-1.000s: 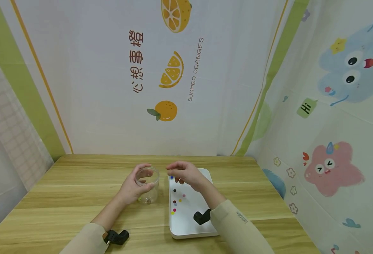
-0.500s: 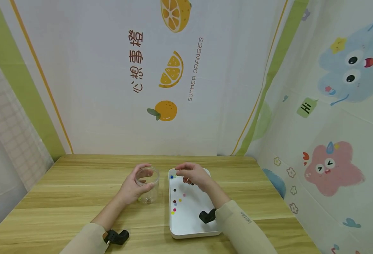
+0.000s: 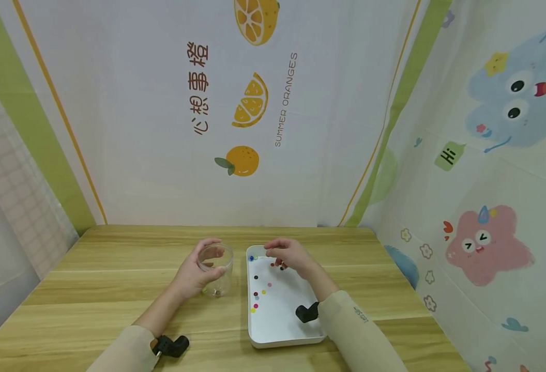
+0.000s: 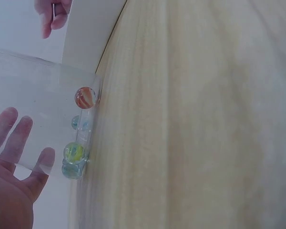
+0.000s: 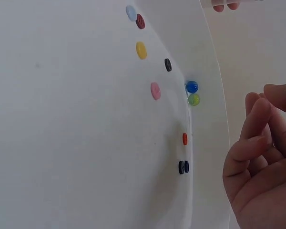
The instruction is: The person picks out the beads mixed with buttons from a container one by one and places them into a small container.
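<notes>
My left hand (image 3: 198, 274) grips a clear jar (image 3: 228, 276), which stands upright on the table to the left of the white tray (image 3: 277, 341). Several glass marbles lie at the jar's bottom, among them an orange-and-white marble (image 4: 85, 97) and a yellow-green marble (image 4: 74, 152). Above the tray's far end hovers my right hand (image 3: 293, 258), fingers loosely bent, with nothing visible between them. A blue marble (image 5: 192, 87) and a green marble (image 5: 194, 99) rest side by side against the tray's wall. Beneath the hand lie a red button (image 5: 185, 139) and two dark buttons (image 5: 181, 167).
Other small buttons are scattered along the tray's left side, including a pink button (image 5: 155, 90), a yellow button (image 5: 141, 50) and a black button (image 5: 168, 65). The wooden table (image 3: 115, 289) reaches back to a printed curtain (image 3: 152, 170).
My right hand has moved rightward from the tray's left edge to over its far end, uncovering the blue marble. The left hand and the jar have stayed in place.
</notes>
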Motion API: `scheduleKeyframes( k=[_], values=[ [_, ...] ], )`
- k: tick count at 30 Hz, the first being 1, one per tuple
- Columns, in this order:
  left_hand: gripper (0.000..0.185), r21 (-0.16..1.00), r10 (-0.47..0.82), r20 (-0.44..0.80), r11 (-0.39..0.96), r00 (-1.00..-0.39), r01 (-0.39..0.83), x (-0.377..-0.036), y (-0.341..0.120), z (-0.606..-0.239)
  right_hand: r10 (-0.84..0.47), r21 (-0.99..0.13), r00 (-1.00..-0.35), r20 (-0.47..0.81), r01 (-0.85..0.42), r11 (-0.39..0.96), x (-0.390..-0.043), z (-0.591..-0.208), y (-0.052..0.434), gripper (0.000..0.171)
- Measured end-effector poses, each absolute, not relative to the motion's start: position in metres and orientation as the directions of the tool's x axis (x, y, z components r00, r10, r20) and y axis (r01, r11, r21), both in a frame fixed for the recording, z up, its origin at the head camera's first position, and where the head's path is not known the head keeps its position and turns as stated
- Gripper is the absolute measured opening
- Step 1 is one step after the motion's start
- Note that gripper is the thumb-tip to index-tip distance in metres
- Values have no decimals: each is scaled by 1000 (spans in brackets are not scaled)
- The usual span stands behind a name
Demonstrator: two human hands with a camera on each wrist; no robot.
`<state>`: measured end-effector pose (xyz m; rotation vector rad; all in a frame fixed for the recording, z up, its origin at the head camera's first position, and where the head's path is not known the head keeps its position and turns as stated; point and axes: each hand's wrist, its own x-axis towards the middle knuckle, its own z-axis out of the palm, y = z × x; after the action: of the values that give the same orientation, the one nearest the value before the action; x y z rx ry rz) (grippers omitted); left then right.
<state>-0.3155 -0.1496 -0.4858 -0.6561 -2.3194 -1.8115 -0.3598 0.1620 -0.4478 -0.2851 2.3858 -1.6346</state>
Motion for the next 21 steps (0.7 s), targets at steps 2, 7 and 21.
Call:
scheduleKeyframes(
  k=[2, 7, 21],
  values=[
    [70, 891, 260, 360, 188, -896, 412, -315, -150, -486, -281, -930, -956, -88, -22, 368, -361, -449, 162, 32],
    [69, 887, 266, 367, 188, -891, 421, -316, -151, -486, -260, -916, -961, -95, -18, 400, -364, -453, 161, 27],
    [70, 895, 263, 350, 188, -899, 404, -315, -150, -485, -296, -721, -952, -76, -153, 675, -372, -460, 143, 28]
  ],
)
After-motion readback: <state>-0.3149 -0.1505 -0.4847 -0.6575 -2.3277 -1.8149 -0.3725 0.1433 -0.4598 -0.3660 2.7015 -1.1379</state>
